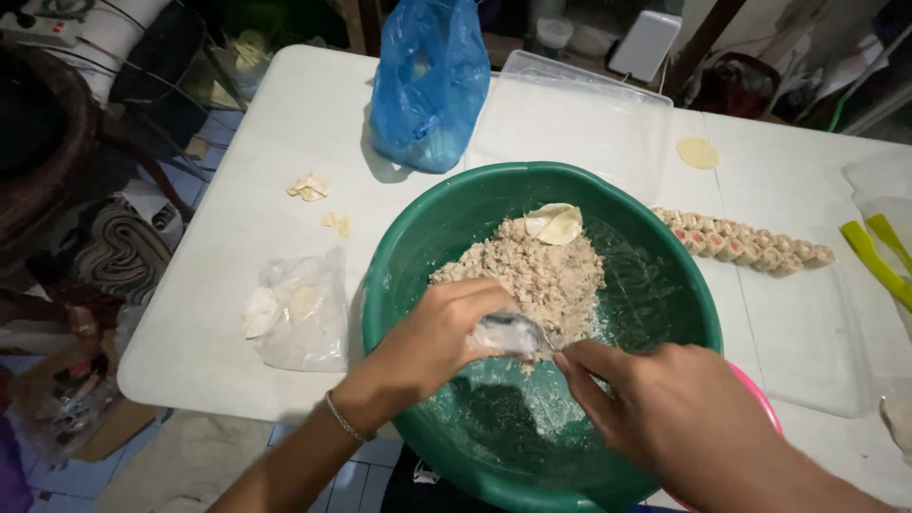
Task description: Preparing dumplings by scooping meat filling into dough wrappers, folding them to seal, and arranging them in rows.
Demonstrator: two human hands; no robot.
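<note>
Green basin point(665, 285), centre frame, on white table point(256, 190); minced filling point(532, 275) heaped at its upper middle, one loose wrapper point(554, 223) on top. Left hand point(432, 347) curled shut round a filled wrapper point(508, 332); right hand point(665, 418), lower right, pinches its edge with fingertips. Step judged: closing a dumpling; next calls for gathering the rim evenly. Finished dumplings point(746, 245) rowed right; blue bag point(427, 81) top centre.
</note>
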